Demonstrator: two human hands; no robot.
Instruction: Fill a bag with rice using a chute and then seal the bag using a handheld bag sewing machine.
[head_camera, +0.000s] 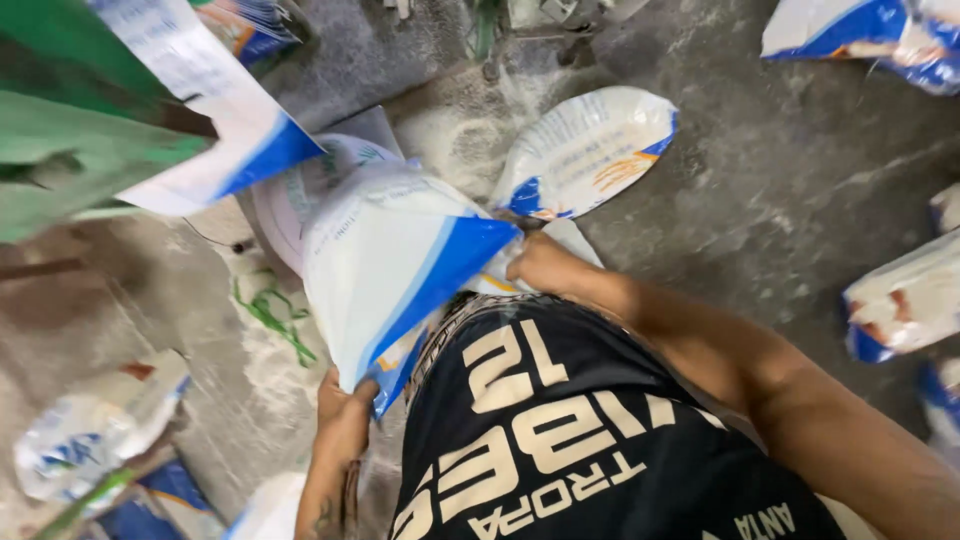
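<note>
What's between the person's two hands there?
In the head view, the white-and-blue sack spans from the left hand, gripping its lower corner, to the right hand, gripping its other corner.

A white woven sack (385, 255) with blue stripe, empty and folded, held tilted above the floor.

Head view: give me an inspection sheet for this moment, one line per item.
Surface: grey concrete floor, dusted with white powder.
Job's things: white-and-blue sack, held up in front of the person's body.
Clutter: second sack lying on the floor beyond; filled sacks at right; green strips on the floor.
Grippers: left hand grips the sack's lower corner; right hand grips its other corner.
Cables: thin dark cord at left.
Surroundings: green machine part upper left.
</note>
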